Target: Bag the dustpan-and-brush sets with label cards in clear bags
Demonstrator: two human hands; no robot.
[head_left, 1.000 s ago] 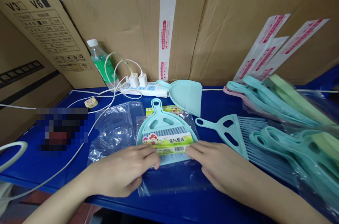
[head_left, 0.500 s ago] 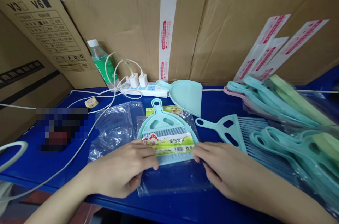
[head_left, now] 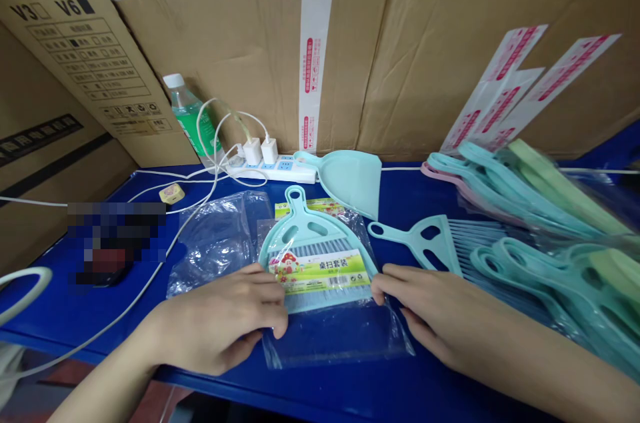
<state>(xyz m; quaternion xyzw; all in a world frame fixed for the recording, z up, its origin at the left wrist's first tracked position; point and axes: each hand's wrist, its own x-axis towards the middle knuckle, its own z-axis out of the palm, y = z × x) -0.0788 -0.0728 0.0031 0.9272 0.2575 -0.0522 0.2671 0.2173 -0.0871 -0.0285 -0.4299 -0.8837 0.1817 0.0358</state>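
Observation:
A light-blue dustpan (head_left: pixel 295 216) lies inside a clear plastic bag (head_left: pixel 340 340), handle pointing away from me. On it rests a brush with grey-blue bristles (head_left: pixel 305 302), mostly covered by a green and white printed label card (head_left: pixel 330 268). My left hand (head_left: pixel 225 316) is at the bag's left side, its fingers curled over the edge. On the opposite side, my right hand (head_left: pixel 430 310) has its fingers bent at the bag's right edge. Both thumbs are partly hidden. To the right lie a loose brush (head_left: pixel 435 246) and, behind, a loose dustpan (head_left: pixel 353 180).
Bagged dustpans and brushes (head_left: pixel 550 263) pile up at the right. Another clear bag (head_left: pixel 215 236) lies on the left of the blue table (head_left: pixel 280 396). Behind stand a power strip (head_left: pixel 295 173) with white cables, a bottle (head_left: pixel 193 120) and large cardboard boxes (head_left: pixel 240 36).
Both hands have moved slightly outward, the left one leftward and the right one rightward. The bag's lower right corner has shifted right. The dustpan set stays nearly in place.

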